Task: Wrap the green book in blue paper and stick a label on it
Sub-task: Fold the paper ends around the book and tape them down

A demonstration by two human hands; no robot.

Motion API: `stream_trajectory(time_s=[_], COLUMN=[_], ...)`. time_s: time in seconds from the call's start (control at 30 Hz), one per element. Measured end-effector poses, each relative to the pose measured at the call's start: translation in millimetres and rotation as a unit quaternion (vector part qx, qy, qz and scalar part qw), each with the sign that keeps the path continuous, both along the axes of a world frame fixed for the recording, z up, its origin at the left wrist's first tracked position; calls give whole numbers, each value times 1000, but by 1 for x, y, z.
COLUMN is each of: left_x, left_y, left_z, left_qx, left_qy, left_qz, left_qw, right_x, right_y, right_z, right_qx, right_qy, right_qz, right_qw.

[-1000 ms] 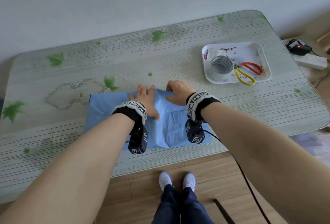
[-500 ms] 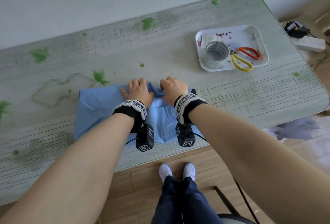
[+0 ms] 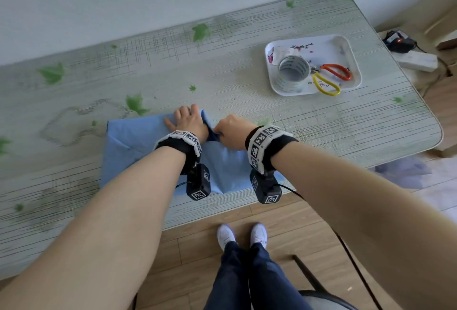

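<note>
Blue paper (image 3: 133, 136) lies folded over a flat rectangular shape on the table near its front edge; the green book itself is hidden under it. My left hand (image 3: 188, 121) presses flat on the paper's far right part, fingers straight. My right hand (image 3: 231, 134) is just to its right, fingers curled, pinching a raised fold of the blue paper at the right end. Both wrists wear black bands with printed markers.
A white tray (image 3: 346, 45) at the back right holds a roll of clear tape (image 3: 293, 72), scissors with red and yellow handles (image 3: 326, 79) and a small label sheet (image 3: 280, 53). A power strip (image 3: 418, 61) lies on the floor beyond the table's right end. My feet stand below the front edge.
My right hand moved right and toward me, pulling up a fold of the paper's right end. My left hand stayed on the paper, its fingers now flat.
</note>
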State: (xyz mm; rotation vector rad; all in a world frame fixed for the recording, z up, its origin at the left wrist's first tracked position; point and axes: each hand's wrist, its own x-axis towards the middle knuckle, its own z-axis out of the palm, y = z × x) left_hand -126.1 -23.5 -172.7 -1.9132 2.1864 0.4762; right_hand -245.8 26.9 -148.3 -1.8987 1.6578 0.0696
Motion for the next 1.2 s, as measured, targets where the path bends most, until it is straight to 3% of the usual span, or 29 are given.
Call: stream_trajectory(time_s=[0.2,0.3,0.37,0.47,0.63,0.77,0.87,1.03,1.2], left_x=[10,8,-1,-15,-1,14,23,40,51], left_y=[-5,-6,-3,13,30,27,32,41,28], left_z=[-6,5,12,13,7,10,12,22,44], left_qx=[43,81,116,184,102,70,65,53,150], left_qy=[3,64,94,47,-31,-18,-3,14,24], left_qz=[7,32,0,-90,-72,-56,-36,-37,-63], left_qw=[999,994,989,978,992,996,997,998,986], right_x=[-8,-19,-25,-30,-18,-7,15,46,55], right_y=[-2,-1,1,5,8,16,22,34,32], right_z=[-2,0,3,8,12,17,16,20,30], right_qx=[29,37,41,48,17,-24,-29,49,115], right_qy=[-24,-10,10,49,61,31,-25,-32,-33], right_qz=[-31,-57,-61,-51,-37,-50,4,62,63], right_qw=[999,998,997,996,997,998,999,996,991])
